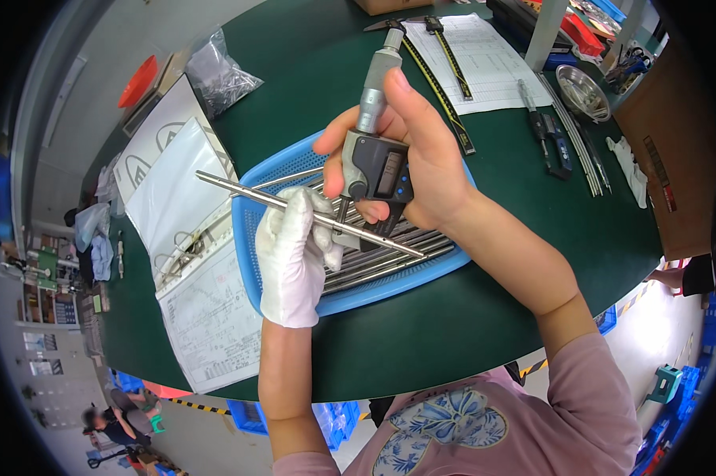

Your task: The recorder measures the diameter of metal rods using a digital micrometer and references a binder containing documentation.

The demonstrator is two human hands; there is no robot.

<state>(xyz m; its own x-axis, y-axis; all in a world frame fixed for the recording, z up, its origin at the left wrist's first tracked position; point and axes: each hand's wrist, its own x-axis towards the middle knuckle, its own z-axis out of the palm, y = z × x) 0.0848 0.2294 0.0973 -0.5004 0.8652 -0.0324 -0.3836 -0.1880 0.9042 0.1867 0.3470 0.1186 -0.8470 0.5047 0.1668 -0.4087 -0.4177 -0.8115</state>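
Observation:
My left hand, in a white glove, is closed around a thin steel rod that slants from upper left to lower right. My bare right hand grips a digital micrometer with a small screen, its thimble pointing up. The rod passes by the micrometer's lower jaw end; whether the measuring faces touch it I cannot tell. Beneath both hands is a blue perforated plastic basket, holding several similar steel rods.
An open binder with drawings lies left of the basket, with a clear plastic bag behind. Calipers rest by printed sheets. At right are another micrometer, loose rods, a metal bowl and a cardboard box.

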